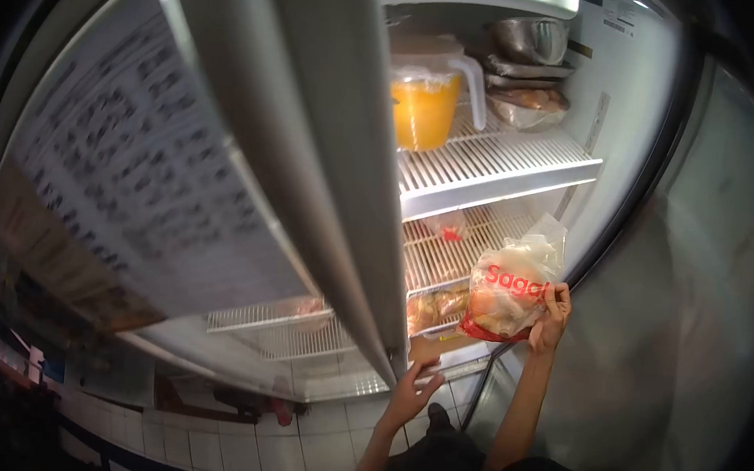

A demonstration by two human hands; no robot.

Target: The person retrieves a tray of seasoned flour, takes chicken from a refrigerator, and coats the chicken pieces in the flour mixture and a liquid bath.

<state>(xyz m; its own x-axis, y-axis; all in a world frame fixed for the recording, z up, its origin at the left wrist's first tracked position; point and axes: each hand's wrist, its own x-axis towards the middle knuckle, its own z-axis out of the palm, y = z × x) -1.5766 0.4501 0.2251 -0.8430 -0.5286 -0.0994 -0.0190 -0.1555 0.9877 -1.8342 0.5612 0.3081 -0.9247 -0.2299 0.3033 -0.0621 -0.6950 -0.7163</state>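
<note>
holding plastic bag (509, 292), right hand (549, 322)

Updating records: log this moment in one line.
right hand: holding red-lettered plastic bag | left hand: open, near refrigerator sill | pitcher: upper shelf

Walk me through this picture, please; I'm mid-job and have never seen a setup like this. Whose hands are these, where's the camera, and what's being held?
There is no machine here: these are a person's own bare hands. The single picture comes from a camera worn on that person's head, looking forward and down into an open refrigerator. On the upper wire shelf stands a pitcher with orange contents; behind it, a metal bowl tops a stack. The right hand has a plastic bag with red lettering in its grip. The left hand is open, low by the refrigerator's front; whether it touches anything is unclear.
</note>
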